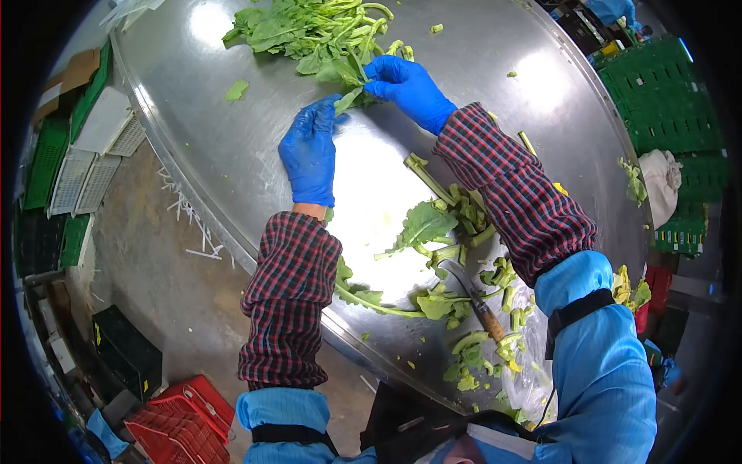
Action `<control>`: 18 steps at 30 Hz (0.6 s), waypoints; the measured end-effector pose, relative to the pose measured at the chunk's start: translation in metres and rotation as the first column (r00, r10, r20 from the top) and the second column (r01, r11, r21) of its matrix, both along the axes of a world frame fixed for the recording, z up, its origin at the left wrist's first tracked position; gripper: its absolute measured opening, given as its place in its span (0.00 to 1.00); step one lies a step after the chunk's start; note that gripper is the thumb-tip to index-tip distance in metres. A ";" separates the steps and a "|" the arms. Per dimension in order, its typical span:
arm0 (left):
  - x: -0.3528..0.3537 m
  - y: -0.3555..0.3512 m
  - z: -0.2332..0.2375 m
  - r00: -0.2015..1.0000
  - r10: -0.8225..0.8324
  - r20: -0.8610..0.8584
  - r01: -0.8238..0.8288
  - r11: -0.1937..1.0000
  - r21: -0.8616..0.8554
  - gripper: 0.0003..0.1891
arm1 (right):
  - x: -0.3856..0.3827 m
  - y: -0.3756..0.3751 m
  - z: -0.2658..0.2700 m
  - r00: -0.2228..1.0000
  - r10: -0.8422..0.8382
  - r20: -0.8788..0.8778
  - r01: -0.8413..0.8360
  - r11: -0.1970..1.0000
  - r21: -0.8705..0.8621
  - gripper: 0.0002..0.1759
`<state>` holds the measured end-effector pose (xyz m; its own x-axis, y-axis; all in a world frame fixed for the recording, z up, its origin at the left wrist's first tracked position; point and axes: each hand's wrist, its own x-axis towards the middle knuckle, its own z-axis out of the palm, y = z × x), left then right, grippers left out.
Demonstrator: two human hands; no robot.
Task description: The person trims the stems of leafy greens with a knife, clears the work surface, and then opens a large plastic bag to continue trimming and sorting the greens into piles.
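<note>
Both my hands wear blue gloves and reach over the metal table (209,131). My left hand (311,147) has its fingers closed at the tip of a green leaf (349,99). With thumb and fingers pinched, my right hand (406,89) holds the leafy green stalk (345,73) near the same leaf. Just beyond lies a heap of leafy greens (309,35). A curved knife (473,298) with a wooden handle rests among cut stems (464,213) and leaf scraps, nearer my body.
A loose leaf (427,224) lies among the trimmings. Green crates (657,100) stand beyond the table's right side, with a white cloth sack (661,185) beside them. On the left are white crates (97,182), a red basket (182,421) and a black crate (126,352) on the floor.
</note>
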<state>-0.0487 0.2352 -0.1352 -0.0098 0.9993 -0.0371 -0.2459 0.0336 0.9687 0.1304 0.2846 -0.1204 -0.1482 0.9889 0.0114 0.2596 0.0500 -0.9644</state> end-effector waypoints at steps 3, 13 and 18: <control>-0.003 0.009 -0.001 0.862 0.383 -0.332 -0.250 0.891 0.380 0.09 | 0.000 -0.006 -0.006 1.000 -0.003 -0.017 0.003 1.000 0.026 0.10; 0.011 0.009 -0.014 0.764 0.254 -0.593 -0.070 0.947 0.314 0.11 | -0.009 -0.022 -0.004 0.917 0.035 0.397 -0.158 0.946 0.281 0.09; 0.006 0.011 -0.021 0.484 0.227 -0.845 0.066 0.954 0.293 0.15 | -0.020 -0.023 0.006 0.672 -0.096 0.734 -0.403 0.784 0.472 0.07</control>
